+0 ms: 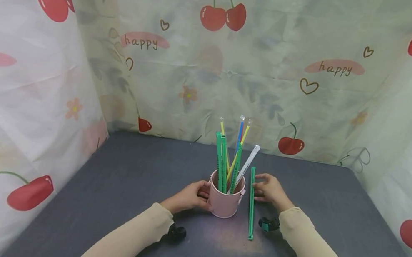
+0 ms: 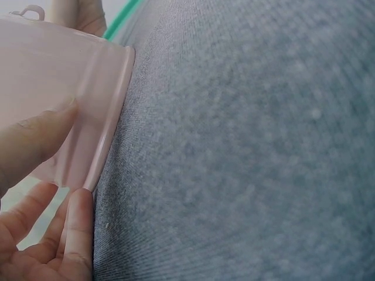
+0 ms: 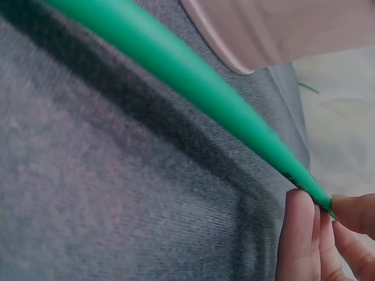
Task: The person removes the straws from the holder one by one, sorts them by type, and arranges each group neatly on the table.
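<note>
Lower centre: left hand [image 1: 193, 195] is gripping pink cylindrical pail [image 1: 222, 205], right hand [image 1: 271, 191] pinching green tubular straw [image 1: 251, 210]; likely pickup, needing lift.

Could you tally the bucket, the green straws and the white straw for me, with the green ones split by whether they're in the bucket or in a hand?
Pink bucket: 1
Green straws in the bucket: 3
Green straw in the right hand: 1
White straw: 1
Total: 6
</note>
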`<act>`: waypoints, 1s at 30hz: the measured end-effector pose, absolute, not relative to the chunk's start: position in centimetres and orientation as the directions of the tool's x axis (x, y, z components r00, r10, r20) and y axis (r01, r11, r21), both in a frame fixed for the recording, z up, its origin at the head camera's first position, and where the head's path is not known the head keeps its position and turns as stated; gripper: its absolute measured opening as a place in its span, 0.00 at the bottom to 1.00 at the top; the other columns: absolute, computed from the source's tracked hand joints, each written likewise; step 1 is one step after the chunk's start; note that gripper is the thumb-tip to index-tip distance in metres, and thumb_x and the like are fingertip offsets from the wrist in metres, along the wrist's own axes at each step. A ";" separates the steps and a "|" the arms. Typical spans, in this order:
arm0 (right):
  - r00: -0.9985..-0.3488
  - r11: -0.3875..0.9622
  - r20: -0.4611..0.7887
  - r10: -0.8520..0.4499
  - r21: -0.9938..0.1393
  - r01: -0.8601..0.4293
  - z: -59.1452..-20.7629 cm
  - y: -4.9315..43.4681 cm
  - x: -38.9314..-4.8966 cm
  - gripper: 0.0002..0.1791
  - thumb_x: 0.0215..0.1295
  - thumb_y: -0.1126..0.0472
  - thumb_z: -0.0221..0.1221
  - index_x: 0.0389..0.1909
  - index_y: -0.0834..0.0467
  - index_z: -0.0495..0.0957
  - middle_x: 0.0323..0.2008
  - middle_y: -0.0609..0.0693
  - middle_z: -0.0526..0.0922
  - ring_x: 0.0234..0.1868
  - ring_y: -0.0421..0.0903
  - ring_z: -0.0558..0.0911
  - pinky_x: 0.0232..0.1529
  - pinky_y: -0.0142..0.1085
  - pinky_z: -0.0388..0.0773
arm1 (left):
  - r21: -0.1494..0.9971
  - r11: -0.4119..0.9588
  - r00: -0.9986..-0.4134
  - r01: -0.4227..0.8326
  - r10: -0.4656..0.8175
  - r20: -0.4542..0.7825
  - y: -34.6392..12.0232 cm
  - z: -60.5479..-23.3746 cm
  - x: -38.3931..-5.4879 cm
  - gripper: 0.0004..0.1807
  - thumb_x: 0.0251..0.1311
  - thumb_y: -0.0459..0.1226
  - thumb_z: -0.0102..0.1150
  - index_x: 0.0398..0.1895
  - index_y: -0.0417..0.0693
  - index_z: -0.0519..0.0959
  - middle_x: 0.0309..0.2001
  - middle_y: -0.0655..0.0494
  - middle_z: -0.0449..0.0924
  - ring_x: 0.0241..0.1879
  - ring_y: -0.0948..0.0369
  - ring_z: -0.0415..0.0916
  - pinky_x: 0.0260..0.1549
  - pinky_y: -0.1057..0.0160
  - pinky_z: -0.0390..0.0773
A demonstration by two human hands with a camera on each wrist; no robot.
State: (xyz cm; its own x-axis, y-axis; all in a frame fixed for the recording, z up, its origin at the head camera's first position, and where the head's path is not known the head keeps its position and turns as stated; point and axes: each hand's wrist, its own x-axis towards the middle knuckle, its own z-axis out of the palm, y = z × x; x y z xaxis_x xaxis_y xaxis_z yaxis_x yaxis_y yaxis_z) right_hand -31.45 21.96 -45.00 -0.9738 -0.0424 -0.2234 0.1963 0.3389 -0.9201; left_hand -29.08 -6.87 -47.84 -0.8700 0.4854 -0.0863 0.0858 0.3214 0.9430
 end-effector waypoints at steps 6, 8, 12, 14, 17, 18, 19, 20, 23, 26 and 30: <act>-0.964 0.363 -0.264 -0.039 -0.902 0.233 -45.4 21.7 -31.8 0.25 0.65 0.71 0.55 0.62 0.70 0.63 0.32 0.54 0.77 0.27 0.41 0.80 0.30 0.40 0.85 | 0.943 0.323 -0.872 0.078 0.481 -0.093 -6.9 -47.8 -29.0 0.36 0.45 0.31 0.74 0.59 0.39 0.69 0.51 0.46 0.78 0.50 0.55 0.77 0.52 0.55 0.79; -0.961 0.370 -0.274 -0.035 -0.897 0.243 -45.6 21.6 -32.0 0.25 0.65 0.71 0.55 0.62 0.69 0.63 0.31 0.54 0.77 0.26 0.41 0.79 0.29 0.39 0.85 | 0.943 0.323 -0.872 0.079 0.481 -0.092 -6.9 -47.7 -29.0 0.35 0.45 0.31 0.74 0.59 0.40 0.69 0.51 0.46 0.78 0.50 0.56 0.77 0.52 0.55 0.79; -0.955 0.393 -0.297 -0.014 -0.880 0.268 -45.9 21.4 -32.1 0.24 0.65 0.70 0.56 0.61 0.68 0.64 0.32 0.54 0.77 0.26 0.41 0.79 0.29 0.39 0.85 | 0.943 0.321 -0.871 0.085 0.483 -0.086 -6.9 -47.7 -29.0 0.35 0.45 0.31 0.74 0.59 0.39 0.70 0.51 0.46 0.78 0.50 0.56 0.77 0.51 0.56 0.80; -0.953 0.408 -0.303 -0.002 -0.870 0.276 -45.9 21.4 -32.2 0.24 0.65 0.70 0.56 0.61 0.68 0.64 0.32 0.54 0.77 0.26 0.42 0.79 0.29 0.38 0.85 | 0.943 0.320 -0.871 0.088 0.484 -0.084 -6.9 -47.7 -29.0 0.35 0.45 0.31 0.74 0.58 0.39 0.70 0.50 0.46 0.78 0.50 0.56 0.77 0.51 0.56 0.80; -0.954 0.434 -0.300 0.009 -0.858 0.274 -45.9 21.3 -32.1 0.24 0.65 0.69 0.56 0.61 0.67 0.65 0.32 0.55 0.77 0.27 0.42 0.79 0.29 0.38 0.85 | 0.943 0.320 -0.870 0.089 0.486 -0.082 -6.9 -47.8 -29.0 0.34 0.45 0.31 0.74 0.58 0.39 0.70 0.50 0.46 0.78 0.50 0.56 0.77 0.52 0.56 0.80; -0.954 0.439 -0.298 0.015 -0.855 0.274 -45.9 21.2 -32.1 0.24 0.65 0.69 0.57 0.61 0.67 0.66 0.31 0.55 0.77 0.26 0.42 0.80 0.28 0.38 0.85 | 0.943 0.320 -0.870 0.089 0.486 -0.083 -6.9 -47.8 -29.0 0.34 0.45 0.31 0.74 0.58 0.39 0.70 0.50 0.46 0.78 0.50 0.56 0.77 0.52 0.56 0.79; -0.955 0.443 -0.297 0.022 -0.853 0.275 -45.9 21.2 -32.1 0.23 0.64 0.69 0.57 0.60 0.67 0.66 0.31 0.55 0.77 0.26 0.42 0.80 0.28 0.38 0.85 | 0.944 0.319 -0.871 0.087 0.485 -0.083 -6.8 -47.8 -29.1 0.34 0.45 0.31 0.74 0.58 0.39 0.70 0.50 0.46 0.78 0.50 0.55 0.77 0.52 0.56 0.79; -0.955 0.449 -0.294 0.025 -0.850 0.273 -45.9 21.2 -32.2 0.23 0.64 0.69 0.57 0.60 0.67 0.67 0.30 0.55 0.77 0.26 0.42 0.79 0.28 0.38 0.85 | 0.944 0.318 -0.871 0.087 0.485 -0.084 -6.8 -47.8 -29.1 0.35 0.45 0.31 0.74 0.58 0.39 0.70 0.50 0.46 0.78 0.50 0.55 0.77 0.52 0.55 0.79; -0.955 0.462 -0.296 0.034 -0.843 0.278 -46.1 21.1 -32.3 0.23 0.64 0.69 0.57 0.59 0.67 0.67 0.30 0.55 0.77 0.26 0.41 0.79 0.28 0.38 0.84 | 0.944 0.320 -0.872 0.084 0.481 -0.086 -6.8 -47.8 -29.1 0.35 0.45 0.31 0.74 0.58 0.39 0.70 0.51 0.46 0.78 0.50 0.55 0.77 0.52 0.55 0.79; -0.952 0.468 -0.302 0.045 -0.836 0.287 -46.2 21.0 -32.5 0.22 0.64 0.69 0.57 0.59 0.67 0.68 0.31 0.55 0.77 0.26 0.42 0.79 0.29 0.38 0.85 | 0.944 0.319 -0.872 0.088 0.482 -0.082 -6.8 -47.8 -29.0 0.35 0.45 0.31 0.74 0.58 0.39 0.70 0.51 0.46 0.78 0.50 0.55 0.77 0.52 0.55 0.79; -0.953 0.479 -0.301 0.043 -0.831 0.284 -45.9 20.9 -32.4 0.22 0.64 0.70 0.56 0.58 0.68 0.68 0.32 0.57 0.77 0.27 0.43 0.79 0.30 0.39 0.85 | 0.945 0.317 -0.872 0.086 0.482 -0.083 -6.8 -47.9 -29.0 0.35 0.45 0.31 0.74 0.58 0.39 0.70 0.51 0.46 0.78 0.50 0.55 0.77 0.52 0.55 0.79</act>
